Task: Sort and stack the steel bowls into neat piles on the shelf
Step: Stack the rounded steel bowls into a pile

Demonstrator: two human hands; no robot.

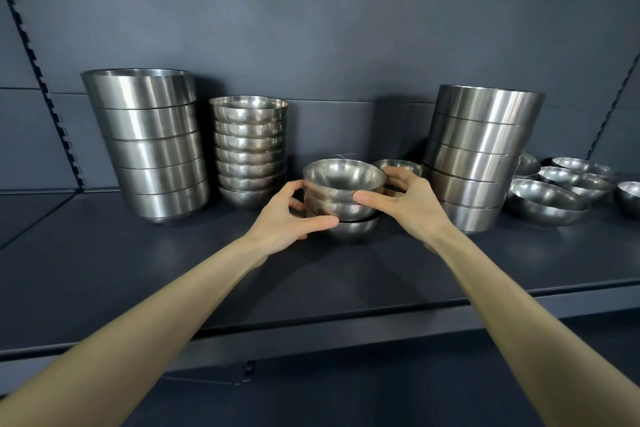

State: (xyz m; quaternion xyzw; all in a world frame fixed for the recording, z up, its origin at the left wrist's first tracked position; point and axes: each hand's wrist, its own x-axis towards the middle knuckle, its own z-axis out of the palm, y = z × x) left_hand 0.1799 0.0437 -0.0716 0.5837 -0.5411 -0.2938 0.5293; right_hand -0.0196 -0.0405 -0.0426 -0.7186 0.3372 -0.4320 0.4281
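Note:
A short stack of three small round steel bowls (343, 180) stands in the middle of the dark shelf (173, 270). My left hand (294, 217) grips its left side, thumb low on the front. My right hand (403, 199) grips its right side, thumb on the middle bowl. Left of it rises a taller stack of several small round bowls (249, 149). At the far left stands a stack of several large straight-sided bowls (149, 139). A second stack of large bowls (479, 156) stands to the right, leaning slightly.
Another small bowl (401, 166) sits behind my right hand. Several loose round bowls (547, 201) lie at the shelf's right end. Slotted uprights (41, 80) run up the back panel on both sides. The shelf's front edge (311, 333) is close below my forearms.

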